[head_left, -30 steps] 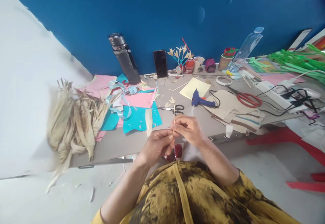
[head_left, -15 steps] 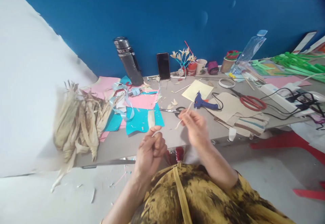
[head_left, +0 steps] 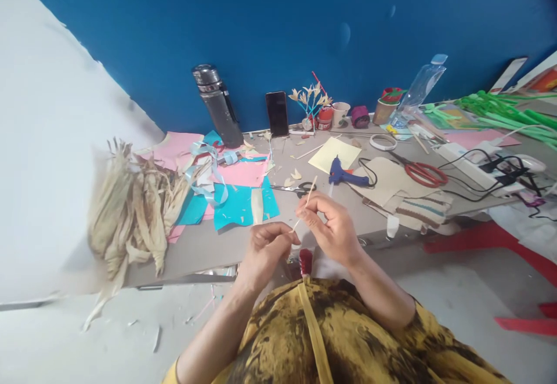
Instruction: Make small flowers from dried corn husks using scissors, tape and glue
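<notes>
A thin pale strip, perhaps of dried husk, slants between my two hands. My right hand pinches it around the middle between thumb and fingers. At its lower end, the closed fingertips of my left hand meet the strip. Just beyond my hands lie black-handled scissors and a blue glue gun. A flat piece of pale husk rests on turquoise paper ahead of my left hand. Dried corn husks are heaped at the left end of the table.
At the back stand a thermos, a phone, husk flowers and a paper cup. To the right are red-handled scissors, cloth, a leaning plastic bottle and a power strip with cables.
My left hand has turned and moved right and a little down, its fingers coming to the strip's lower end. The strip, in my right hand, stands steeper. The view has shifted slightly.
</notes>
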Action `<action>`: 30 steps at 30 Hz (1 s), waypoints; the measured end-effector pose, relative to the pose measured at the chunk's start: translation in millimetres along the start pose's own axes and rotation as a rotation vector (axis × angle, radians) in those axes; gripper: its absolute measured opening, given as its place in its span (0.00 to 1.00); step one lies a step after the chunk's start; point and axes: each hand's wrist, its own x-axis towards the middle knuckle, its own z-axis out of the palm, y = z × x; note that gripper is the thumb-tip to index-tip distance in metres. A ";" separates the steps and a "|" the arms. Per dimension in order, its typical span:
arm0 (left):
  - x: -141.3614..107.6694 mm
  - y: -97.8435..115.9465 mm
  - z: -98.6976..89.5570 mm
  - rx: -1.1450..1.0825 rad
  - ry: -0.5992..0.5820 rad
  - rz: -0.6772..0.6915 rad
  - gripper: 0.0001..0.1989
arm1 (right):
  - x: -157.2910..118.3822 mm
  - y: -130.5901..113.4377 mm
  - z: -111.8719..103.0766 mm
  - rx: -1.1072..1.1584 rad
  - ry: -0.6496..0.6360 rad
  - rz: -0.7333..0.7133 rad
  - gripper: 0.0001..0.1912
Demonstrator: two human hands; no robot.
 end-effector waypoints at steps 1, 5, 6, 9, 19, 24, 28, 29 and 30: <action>-0.7 -0.5 0.0 -0.015 -0.011 -0.001 0.10 | -0.8 -0.6 -1.1 0.001 -0.006 0.005 0.10; -3.5 2.6 -0.1 -0.060 -0.026 0.015 0.11 | -1.8 -2.9 -4.8 0.014 -0.028 0.038 0.11; -4.1 5.0 0.3 -0.038 -0.013 0.017 0.10 | -1.5 -3.1 -5.2 0.013 -0.034 0.043 0.11; -3.8 11.1 2.7 0.027 0.002 0.004 0.09 | -1.3 -2.1 -4.3 0.016 -0.057 0.070 0.12; 0.7 -7.9 10.8 -0.209 0.233 -0.120 0.09 | -7.8 -27.2 -15.4 0.008 0.129 -0.051 0.10; -44.0 17.3 -0.7 -0.323 -0.141 -0.155 0.20 | 12.2 -19.2 -28.6 0.339 0.138 0.228 0.15; -80.2 -15.2 -47.5 -0.099 -0.205 -0.229 0.26 | 14.9 0.4 -23.2 0.480 0.063 0.344 0.15; -88.7 -32.2 -64.7 0.014 -0.192 -0.245 0.27 | 13.9 4.3 -21.5 0.500 0.038 0.359 0.15; -97.3 -50.7 -82.5 0.140 -0.167 -0.287 0.27 | 12.8 7.6 -19.7 0.515 0.020 0.373 0.15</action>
